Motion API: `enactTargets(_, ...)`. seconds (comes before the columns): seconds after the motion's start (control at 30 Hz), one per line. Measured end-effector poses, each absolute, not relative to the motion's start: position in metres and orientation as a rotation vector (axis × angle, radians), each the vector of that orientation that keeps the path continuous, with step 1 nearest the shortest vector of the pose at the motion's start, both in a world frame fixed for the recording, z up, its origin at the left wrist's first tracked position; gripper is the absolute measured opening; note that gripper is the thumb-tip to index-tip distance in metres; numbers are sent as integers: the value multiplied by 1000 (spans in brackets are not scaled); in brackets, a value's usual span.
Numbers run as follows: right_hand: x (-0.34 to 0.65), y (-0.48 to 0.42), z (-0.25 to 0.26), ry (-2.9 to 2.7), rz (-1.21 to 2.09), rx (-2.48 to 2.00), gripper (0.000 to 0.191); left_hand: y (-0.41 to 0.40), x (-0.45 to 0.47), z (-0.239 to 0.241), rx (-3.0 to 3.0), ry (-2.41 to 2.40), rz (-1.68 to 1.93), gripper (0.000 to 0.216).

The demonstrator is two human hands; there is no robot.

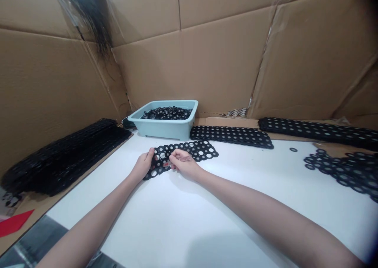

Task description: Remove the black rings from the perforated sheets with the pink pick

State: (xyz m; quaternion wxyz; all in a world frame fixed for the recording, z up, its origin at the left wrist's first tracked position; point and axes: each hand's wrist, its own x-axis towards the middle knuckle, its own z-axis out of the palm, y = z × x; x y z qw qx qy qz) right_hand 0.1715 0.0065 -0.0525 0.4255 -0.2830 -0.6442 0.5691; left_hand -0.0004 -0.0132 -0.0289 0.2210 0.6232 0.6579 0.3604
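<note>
A black strip of joined rings with round holes (203, 150) lies slantwise across the white tabletop. My left hand (143, 163) grips its left end, thumb on top and the other fingers hidden beneath. Over the strip's left half, my right hand (183, 162) is closed in a pinch, fingertips close to the strip's surface. Just left of those fingertips shows a small red and whitish piece (167, 164). What the right fingers hold is too small to make out.
Behind the strip stands a light blue basin (165, 128) with black ring pieces inside. More black strips lie at the back (233, 136), far right (319, 131) and left (65, 154). Loose joined rings (348, 173) are at right, near a single ring (293, 149). Cardboard walls (191, 63) enclose the table.
</note>
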Motion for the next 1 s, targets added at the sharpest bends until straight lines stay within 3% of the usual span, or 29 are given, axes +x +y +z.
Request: enactTargets(1.0, 174, 10, -48, -1524, 1517, -720, 25, -14, -1, -28, 1760, 1851, 980, 54)
